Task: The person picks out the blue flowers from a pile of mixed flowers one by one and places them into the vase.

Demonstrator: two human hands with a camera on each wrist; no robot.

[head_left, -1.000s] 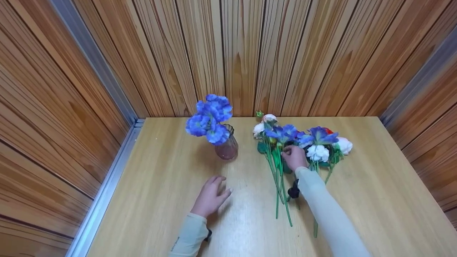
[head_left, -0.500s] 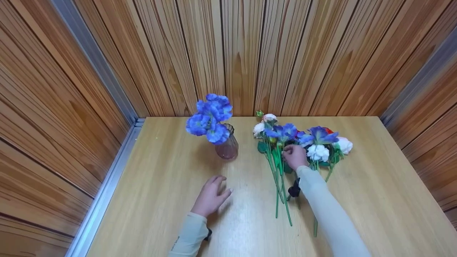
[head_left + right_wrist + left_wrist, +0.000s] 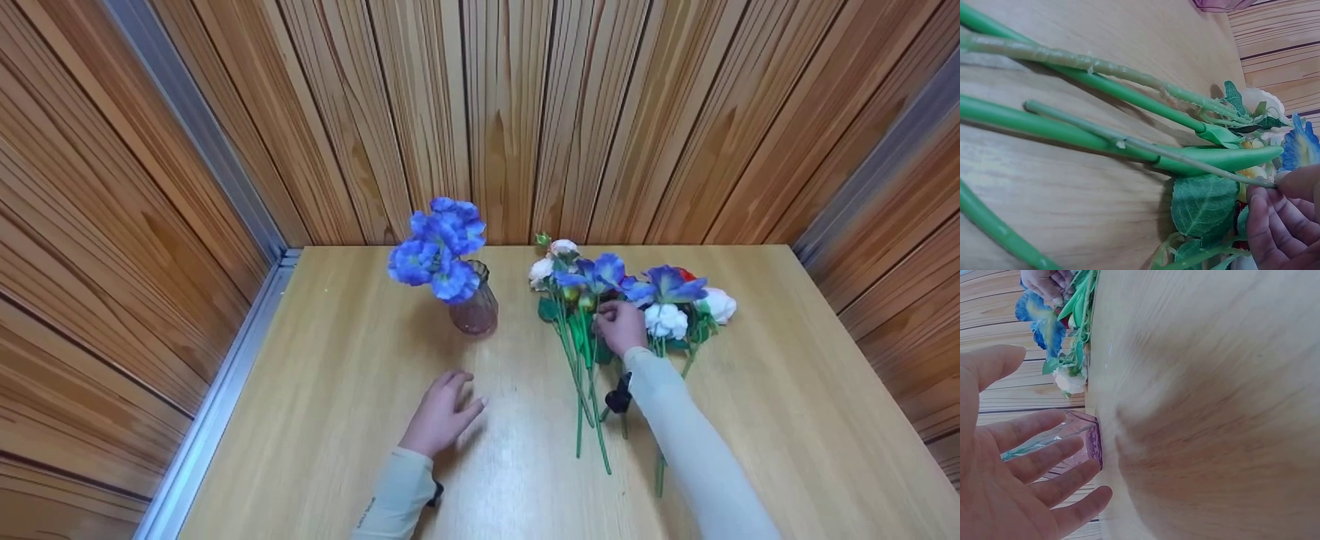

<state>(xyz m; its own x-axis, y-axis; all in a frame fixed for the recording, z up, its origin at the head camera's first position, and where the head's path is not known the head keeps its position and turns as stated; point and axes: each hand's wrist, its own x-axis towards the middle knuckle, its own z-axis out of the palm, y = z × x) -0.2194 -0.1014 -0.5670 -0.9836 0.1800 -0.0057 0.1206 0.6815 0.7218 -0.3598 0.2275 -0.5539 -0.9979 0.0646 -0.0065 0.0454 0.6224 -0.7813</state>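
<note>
At right of centre in the head view, the right hand (image 3: 621,328) pinches a thin stem (image 3: 1157,150) at the bench (image 3: 337,420).
In the right wrist view it runs leftward from the fingers (image 3: 1264,222); at lower centre, below the vase (image 3: 475,313), the left hand (image 3: 439,416) is spread.

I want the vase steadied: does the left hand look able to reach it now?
Probably yes: the left hand holds nothing, and nothing stands between it and the vase, though blue flowers lean over its left side.
</note>
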